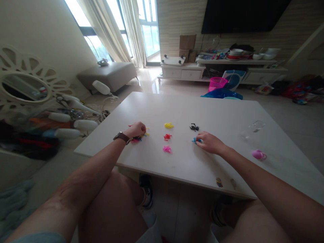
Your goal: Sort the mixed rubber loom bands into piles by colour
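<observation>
My left hand [137, 129] is over a mixed pile [136, 139] of small, thin, bendy pieces in several colours, fingers closed in a pinch. What sits between those fingertips is hidden. On the right, my right hand [209, 143] reaches down to a small blue pile [194, 140], thumb and fingers pressed together at its edge; whether they grip a piece is too small to tell. Between the hands lie a yellow pile [168, 125], a red pile [167, 137] and a pink pile [167, 149]. A black pile [194, 127] is just beyond my right hand.
All of this rests on a white table [152, 104]. To the right are a pink rounded item [258, 155] and a clear plastic container [256, 126]. A yellow figure sticker [219, 182] is near the front edge. A floor lamp [86, 125] stands left of the table.
</observation>
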The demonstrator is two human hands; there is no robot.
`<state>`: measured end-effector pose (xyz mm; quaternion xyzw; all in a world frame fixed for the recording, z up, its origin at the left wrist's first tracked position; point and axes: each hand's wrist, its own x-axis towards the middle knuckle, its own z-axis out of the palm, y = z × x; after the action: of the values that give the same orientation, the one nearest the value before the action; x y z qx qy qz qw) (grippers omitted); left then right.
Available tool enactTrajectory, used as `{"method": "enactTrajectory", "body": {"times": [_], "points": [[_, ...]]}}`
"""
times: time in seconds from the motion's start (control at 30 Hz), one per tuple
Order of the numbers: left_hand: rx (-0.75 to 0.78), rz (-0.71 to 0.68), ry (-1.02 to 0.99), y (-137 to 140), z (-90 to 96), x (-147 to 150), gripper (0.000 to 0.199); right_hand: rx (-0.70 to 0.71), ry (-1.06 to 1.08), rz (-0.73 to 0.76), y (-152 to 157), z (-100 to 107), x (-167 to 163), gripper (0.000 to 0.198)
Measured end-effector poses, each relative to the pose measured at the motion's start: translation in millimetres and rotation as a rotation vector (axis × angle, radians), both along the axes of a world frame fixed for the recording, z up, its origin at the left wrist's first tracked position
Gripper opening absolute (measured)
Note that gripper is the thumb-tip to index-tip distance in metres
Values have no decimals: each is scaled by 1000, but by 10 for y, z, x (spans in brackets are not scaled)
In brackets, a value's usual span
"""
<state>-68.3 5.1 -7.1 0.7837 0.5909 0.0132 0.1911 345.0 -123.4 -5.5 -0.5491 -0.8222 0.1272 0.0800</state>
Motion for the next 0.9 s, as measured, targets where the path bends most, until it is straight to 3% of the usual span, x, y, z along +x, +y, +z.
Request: {"method": "enactTrajectory", "body": {"times": [0.5,0.67,0.9], "points": [[64,-55,-96,15,68,88,17,7,47,-24,-19,-17,-59,18],[64,-144,-218,-92,143,376,15,29,159,-13,-109,-8,-212,44],[-37,-334,-397,-389,234,943,13,39,170,162,-256,75,-479,52]]}}
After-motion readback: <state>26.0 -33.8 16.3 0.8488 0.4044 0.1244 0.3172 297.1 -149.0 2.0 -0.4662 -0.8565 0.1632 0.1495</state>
